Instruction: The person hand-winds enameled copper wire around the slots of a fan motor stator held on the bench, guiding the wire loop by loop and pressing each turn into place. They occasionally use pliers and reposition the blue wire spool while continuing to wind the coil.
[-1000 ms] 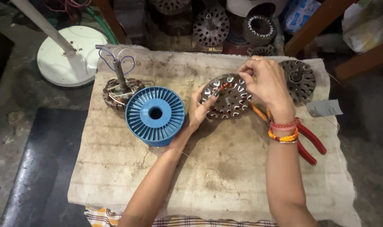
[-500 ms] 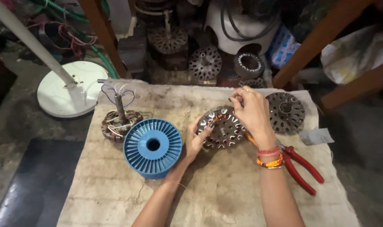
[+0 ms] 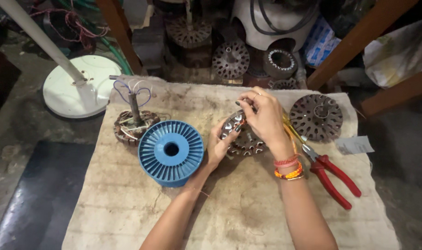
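Head view: both hands (image 3: 248, 127) grip stator core (image 3: 244, 139) beside blue spool (image 3: 171, 152), mid-cloth (image 3: 127, 203).

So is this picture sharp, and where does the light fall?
Head view: sharp in the middle, the hands and blue spool crisp; soft even light on the cloth, faint shadows beside the forearms; the edges bend slightly, and the background clutter sits dim.

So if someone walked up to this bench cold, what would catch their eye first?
Probably the ribbed blue plastic spool lying left of centre on the stained cloth-covered bench. Next, the left hand and right hand gripping a round slotted metal stator core at the middle, with red-handled pliers lying to the right.
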A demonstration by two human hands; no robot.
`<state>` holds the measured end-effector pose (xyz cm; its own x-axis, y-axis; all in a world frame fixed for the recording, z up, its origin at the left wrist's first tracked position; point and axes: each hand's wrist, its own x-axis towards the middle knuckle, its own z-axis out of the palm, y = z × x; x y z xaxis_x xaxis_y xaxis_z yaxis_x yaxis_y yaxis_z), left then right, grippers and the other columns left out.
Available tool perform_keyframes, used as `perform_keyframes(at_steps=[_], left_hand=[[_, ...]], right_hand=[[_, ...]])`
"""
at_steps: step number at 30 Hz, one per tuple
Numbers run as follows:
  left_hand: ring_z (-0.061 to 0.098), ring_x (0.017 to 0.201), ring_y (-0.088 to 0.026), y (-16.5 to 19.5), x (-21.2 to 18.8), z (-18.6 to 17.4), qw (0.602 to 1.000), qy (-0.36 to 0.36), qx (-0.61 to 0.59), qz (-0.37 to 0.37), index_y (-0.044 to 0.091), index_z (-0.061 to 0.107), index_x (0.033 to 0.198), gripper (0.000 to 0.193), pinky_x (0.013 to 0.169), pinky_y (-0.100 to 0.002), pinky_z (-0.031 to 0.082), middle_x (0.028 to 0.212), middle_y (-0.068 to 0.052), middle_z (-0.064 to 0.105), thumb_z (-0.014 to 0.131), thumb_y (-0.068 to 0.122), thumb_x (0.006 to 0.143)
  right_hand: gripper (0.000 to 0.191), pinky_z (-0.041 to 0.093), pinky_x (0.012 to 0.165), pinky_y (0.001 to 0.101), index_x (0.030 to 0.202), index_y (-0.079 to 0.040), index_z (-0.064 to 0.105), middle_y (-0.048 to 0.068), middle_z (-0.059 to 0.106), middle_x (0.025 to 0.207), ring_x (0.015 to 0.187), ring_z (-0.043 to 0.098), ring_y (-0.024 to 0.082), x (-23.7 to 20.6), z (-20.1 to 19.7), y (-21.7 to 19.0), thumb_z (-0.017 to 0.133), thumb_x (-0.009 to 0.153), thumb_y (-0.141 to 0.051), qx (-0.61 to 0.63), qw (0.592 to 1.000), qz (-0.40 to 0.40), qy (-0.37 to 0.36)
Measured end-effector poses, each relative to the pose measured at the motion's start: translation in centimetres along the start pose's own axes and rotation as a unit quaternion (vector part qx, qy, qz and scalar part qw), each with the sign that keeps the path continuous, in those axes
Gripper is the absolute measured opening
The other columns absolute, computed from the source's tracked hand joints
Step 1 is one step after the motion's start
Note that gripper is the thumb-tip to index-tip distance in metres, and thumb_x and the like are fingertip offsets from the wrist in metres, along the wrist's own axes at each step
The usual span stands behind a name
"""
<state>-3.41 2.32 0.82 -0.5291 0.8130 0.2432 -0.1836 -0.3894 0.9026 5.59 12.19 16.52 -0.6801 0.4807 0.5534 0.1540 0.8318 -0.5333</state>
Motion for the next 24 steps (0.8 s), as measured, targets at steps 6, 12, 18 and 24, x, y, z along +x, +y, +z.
perform_keyframes(at_steps=[6, 12, 18, 24], left_hand=[[0.062, 0.102, -0.009, -0.6, 0.3, -0.4, 1.000, 0.004, 0.019, -0.006, -0.003, 0.057, 0.139, 0.046, 0.091, -0.025, 0.051, 0.115, -0.002, 0.070, 0.069, 0.009, 0.096], [0.062, 0.103, -0.008, -1.3, 0.6, -0.8, 1.000, -0.006, -0.013, 0.008, -0.002, 0.057, 0.139, 0.046, 0.091, -0.025, 0.051, 0.116, -0.002, 0.070, 0.069, 0.011, 0.097], [0.062, 0.105, -0.008, -1.1, 0.8, -1.1, 1.000, -0.004, 0.010, 0.015, -0.002, 0.057, 0.137, 0.043, 0.093, -0.024, 0.050, 0.116, -0.001, 0.070, 0.069, 0.012, 0.098], [0.064, 0.100, -0.009, -0.6, 0.9, -1.0, 1.000, 0.003, 0.002, -0.018, -0.002, 0.056, 0.139, 0.049, 0.088, -0.025, 0.051, 0.114, -0.002, 0.071, 0.070, 0.012, 0.094]], right_hand=[[0.007, 0.050, 0.072, 0.0295, 0.102, -0.002, 0.069, 0.004, 0.066, 0.098, 0.082, 0.061, 0.015, 0.3, -1.1, 0.4, 0.065, 0.097, -0.003, 0.176, 0.976, 0.093, -0.082], [0.007, 0.062, 0.085, 0.0278, 0.109, -0.004, 0.056, 0.006, 0.074, 0.095, 0.091, 0.073, 0.012, 0.6, -2.4, 1.9, 0.051, 0.109, -0.009, 0.425, 0.886, 0.146, -0.116], [0.007, 0.053, 0.066, 0.0265, 0.113, -0.004, 0.057, 0.001, 0.061, 0.079, 0.069, 0.059, 0.010, 0.3, -3.1, 3.6, 0.056, 0.109, -0.009, 0.467, 0.856, 0.186, -0.121], [0.011, 0.047, 0.063, 0.0241, 0.106, -0.002, 0.064, -0.004, 0.061, 0.080, 0.072, 0.055, 0.006, 0.1, -5.0, 3.7, 0.065, 0.096, -0.005, 0.154, 0.951, 0.193, -0.184]])
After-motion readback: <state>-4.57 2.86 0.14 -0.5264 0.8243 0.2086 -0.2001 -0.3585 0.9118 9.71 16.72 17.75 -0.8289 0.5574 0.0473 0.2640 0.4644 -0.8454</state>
